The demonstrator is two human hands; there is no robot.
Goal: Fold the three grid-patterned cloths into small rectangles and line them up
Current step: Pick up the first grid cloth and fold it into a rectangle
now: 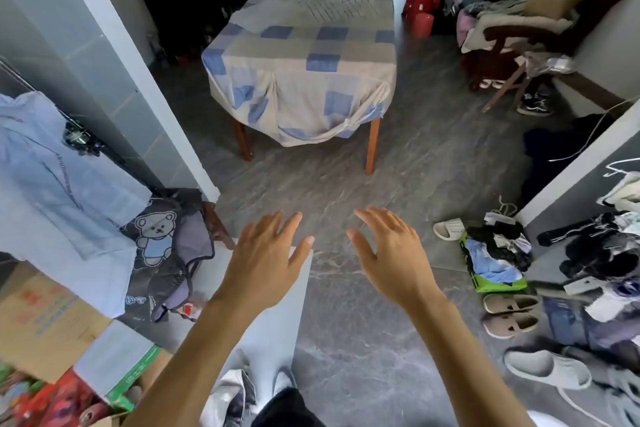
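Head view, left hand (266,263), right hand (394,260) spread

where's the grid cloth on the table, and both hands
grid cloth (346,7): head view, middle of its gridded face
left hand (265,260): head view, back of hand
right hand (393,256): head view, back of hand

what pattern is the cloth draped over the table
Large blue and beige checks on the draped cloth, covering the table; seen in the head view.
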